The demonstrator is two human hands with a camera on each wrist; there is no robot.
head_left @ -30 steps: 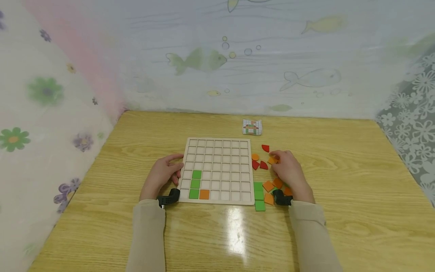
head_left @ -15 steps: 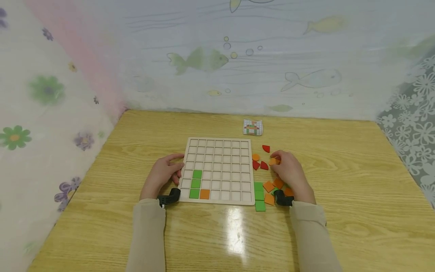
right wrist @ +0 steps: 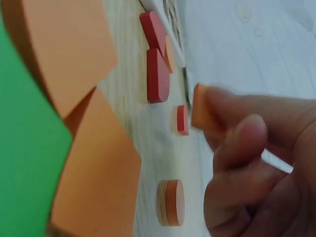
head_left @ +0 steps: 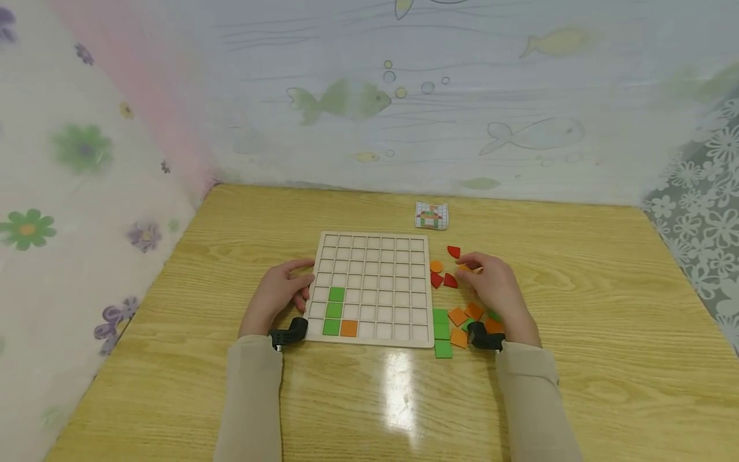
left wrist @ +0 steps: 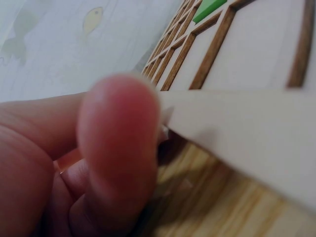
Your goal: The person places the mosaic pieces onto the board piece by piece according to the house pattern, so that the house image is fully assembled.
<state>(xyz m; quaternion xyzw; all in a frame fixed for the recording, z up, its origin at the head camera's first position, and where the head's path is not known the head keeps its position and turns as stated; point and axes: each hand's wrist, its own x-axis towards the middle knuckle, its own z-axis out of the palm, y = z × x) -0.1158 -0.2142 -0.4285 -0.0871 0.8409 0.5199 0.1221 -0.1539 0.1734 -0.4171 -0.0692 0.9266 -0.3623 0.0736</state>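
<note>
The right hand (head_left: 498,287) pinches an orange tile (right wrist: 199,106) between thumb and forefinger, a little way off the right side of the board (head_left: 371,266). The tile is small and flat with a straight-cut edge; the fingertips hide its full outline. The left hand (head_left: 278,290) is at the board's left edge, thumb and forefinger against the rim; whether it grasps the rim or only rests there cannot be told.

The board is pale wood, cut into seven rows of seven square compartments. Green squares (head_left: 333,310) fill the three nearest compartments of its second column from the left, and an orange square (head_left: 349,328) lies just right of the lowest one.

Between the board's right edge and the right hand lie an orange disc (head_left: 436,265) and two red wedges (head_left: 450,280). A third red wedge (head_left: 454,252) lies farther from the board, beyond them. Green tiles (head_left: 441,330) line the near part of the board's right edge, with loose orange pieces (head_left: 458,316) beside them, partly covered by the black wrist camera (head_left: 485,338). A printed card (head_left: 432,216) sits past the board's far right corner.
</note>
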